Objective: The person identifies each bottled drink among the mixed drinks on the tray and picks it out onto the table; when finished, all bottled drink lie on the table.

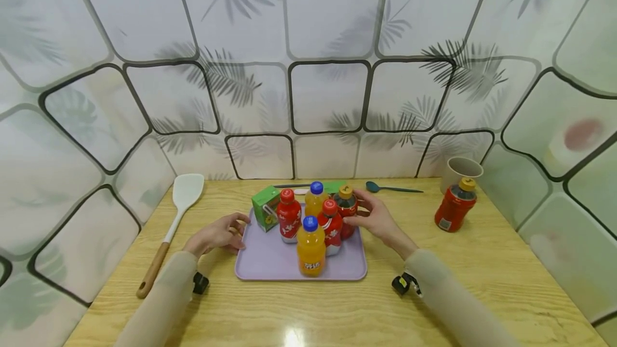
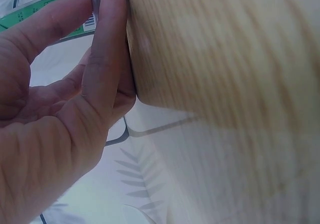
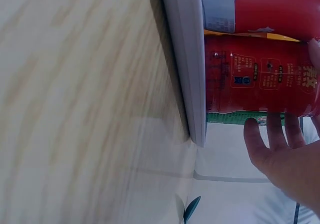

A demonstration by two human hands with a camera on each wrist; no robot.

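At the lilac tray's (image 1: 275, 266) left edge, the left hand (image 1: 219, 233) holds the rim between thumb and fingers; the rim shows between them in the left wrist view. My right hand (image 1: 378, 218) reaches round a dark drink bottle (image 3: 262, 76) with a red label and yellow cap, thumb on the near side and fingers behind. It stands at the tray's right. Close beside it is a red yogurt-drink bottle (image 1: 331, 224), and another red bottle (image 1: 289, 218) stands left. Two orange drink bottles with blue caps, one front (image 1: 310, 253) and one behind (image 1: 315, 205), share the tray with a green drink carton (image 1: 265, 209).
A white spatula (image 1: 185, 191) with a wooden handle lies left of the tray. To the right stand a similar yellow-capped bottle (image 1: 454, 210) and a beige cup (image 1: 450, 167). Behind the tray lie a dark spoon (image 1: 392, 188) and a green item (image 1: 332, 185), near the patterned wall (image 1: 328, 154).
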